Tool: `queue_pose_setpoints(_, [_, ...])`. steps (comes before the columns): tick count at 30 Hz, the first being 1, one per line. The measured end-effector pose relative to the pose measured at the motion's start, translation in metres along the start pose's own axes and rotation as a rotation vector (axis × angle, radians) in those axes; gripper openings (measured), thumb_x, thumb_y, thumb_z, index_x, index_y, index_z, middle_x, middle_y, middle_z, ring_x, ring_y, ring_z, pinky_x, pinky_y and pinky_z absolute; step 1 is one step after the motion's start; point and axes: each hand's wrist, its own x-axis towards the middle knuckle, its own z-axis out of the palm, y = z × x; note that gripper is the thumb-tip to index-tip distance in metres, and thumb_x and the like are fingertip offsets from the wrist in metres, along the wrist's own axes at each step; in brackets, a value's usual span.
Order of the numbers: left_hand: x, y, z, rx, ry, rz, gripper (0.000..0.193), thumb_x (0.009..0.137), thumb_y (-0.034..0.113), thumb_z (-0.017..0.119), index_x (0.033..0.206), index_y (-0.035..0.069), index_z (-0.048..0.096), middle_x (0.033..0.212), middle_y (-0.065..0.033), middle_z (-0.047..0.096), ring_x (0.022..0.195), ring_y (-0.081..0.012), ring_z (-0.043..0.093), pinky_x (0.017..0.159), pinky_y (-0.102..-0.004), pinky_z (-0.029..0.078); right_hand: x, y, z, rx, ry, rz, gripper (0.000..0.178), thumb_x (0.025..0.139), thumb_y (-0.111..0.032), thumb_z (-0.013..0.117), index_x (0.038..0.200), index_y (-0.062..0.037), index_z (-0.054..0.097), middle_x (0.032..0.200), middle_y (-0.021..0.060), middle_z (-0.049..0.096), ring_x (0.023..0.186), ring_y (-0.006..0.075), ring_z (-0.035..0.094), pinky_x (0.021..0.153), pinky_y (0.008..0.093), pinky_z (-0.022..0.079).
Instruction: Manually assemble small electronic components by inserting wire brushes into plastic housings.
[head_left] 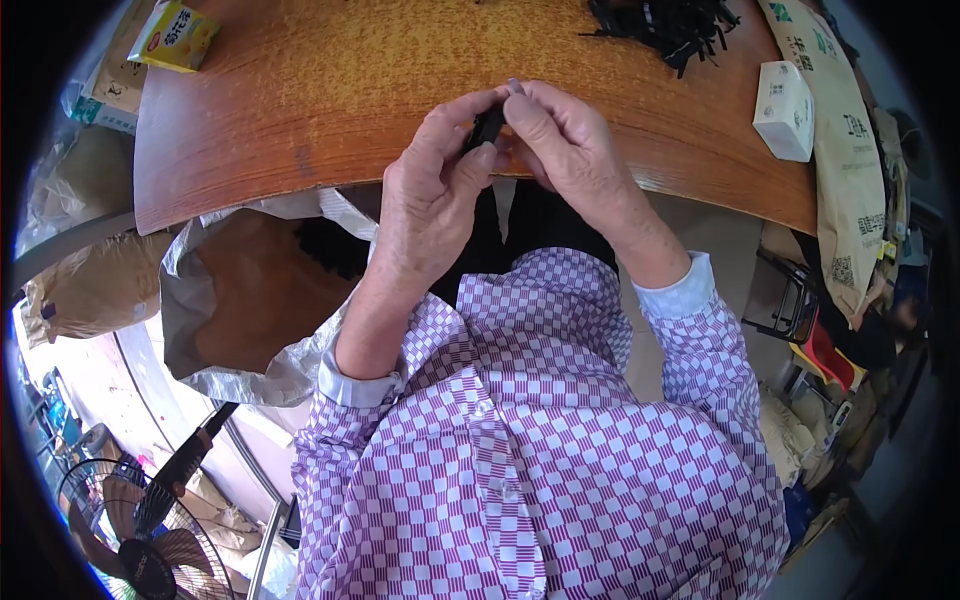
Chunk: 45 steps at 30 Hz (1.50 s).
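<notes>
Both my hands meet over the near edge of a worn wooden table point(330, 100). Between them is a small black strip-like piece point(487, 128), partly hidden by the fingers. My left hand point(432, 190) pinches its lower end between thumb and fingers. My right hand point(575, 140) closes round the upper end, thumb pressed against the fingertips. A pile of similar black strips point(670, 30) lies at the far right of the table. Below the table edge, to the left, stands an open sack point(190, 310) with a brown inside and some black pieces in it.
A yellow box point(175, 38) stands at the table's far left corner, a white tissue pack point(784, 110) at the right edge beside a long paper sack point(840, 150). A fan point(145, 560) is at the lower left. Brown wrapped bundles point(95, 285) lie left of the open sack.
</notes>
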Motion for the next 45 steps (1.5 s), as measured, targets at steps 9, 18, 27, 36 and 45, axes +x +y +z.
queue_pose_setpoints(9, [0.009, -0.005, 0.017, -0.116, 0.121, 0.054, 0.032, 0.093, -0.001, 0.047, 0.125, 0.001, 0.048, 0.099, -0.0058, 0.059, 0.09, -0.0091, 0.056, 0.078, -0.0223, 0.049, -0.022, -0.006, 0.007, 0.434, 0.021, 0.248, 0.034, 0.099, -0.032, 0.042, 0.119, -0.0054, 0.049, 0.059, -0.006, 0.039, 0.045, 0.0021, 0.032, 0.039, 0.0189, 0.022])
queue_pose_setpoints(18, [0.01, -0.003, 0.026, -0.033, 0.178, 0.115, 0.032, 0.092, -0.002, 0.049, 0.124, 0.001, 0.051, 0.103, -0.0038, 0.059, 0.095, -0.0085, 0.055, 0.082, -0.0216, 0.045, -0.023, -0.008, 0.009, 0.528, 0.057, 0.257, 0.028, 0.099, -0.028, 0.042, 0.115, -0.0073, 0.051, 0.057, -0.0062, 0.038, 0.045, 0.0024, 0.032, 0.039, 0.0192, 0.022])
queue_pose_setpoints(27, [0.002, 0.002, 0.02, 0.049, 0.34, 0.103, 0.033, 0.086, -0.009, 0.05, 0.117, -0.001, 0.058, 0.099, -0.0053, 0.063, 0.085, -0.0096, 0.059, 0.074, -0.0223, 0.05, -0.006, 0.003, 0.006, 0.449, -0.068, 0.214, 0.026, 0.099, -0.022, 0.043, 0.119, -0.0071, 0.052, 0.061, -0.0049, 0.046, 0.044, 0.0015, 0.038, 0.037, 0.0194, 0.029])
queue_pose_setpoints(36, [-0.1, 0.0, -0.092, 0.486, 0.507, -0.137, 0.03, 0.091, 0.001, 0.049, 0.119, 0.004, 0.057, 0.102, -0.0082, 0.065, 0.091, -0.0147, 0.064, 0.073, -0.0249, 0.05, 0.016, -0.004, -0.084, -1.148, 0.196, -0.226, 0.021, 0.09, -0.024, 0.058, 0.106, -0.0104, 0.058, 0.052, -0.0003, 0.051, 0.044, 0.0123, 0.051, 0.041, 0.0251, 0.041])
queue_pose_setpoints(45, [-0.116, -0.007, -0.113, 1.174, 0.483, -0.105, 0.027, 0.087, 0.006, 0.055, 0.114, 0.008, 0.058, 0.107, -0.0128, 0.062, 0.089, -0.0285, 0.063, 0.075, -0.0338, 0.051, 0.046, 0.026, -0.129, -1.55, 0.249, -0.426, 0.013, 0.086, -0.016, 0.059, 0.098, -0.0119, 0.058, 0.072, 0.0047, 0.062, 0.064, 0.0233, 0.063, 0.051, 0.0324, 0.051])
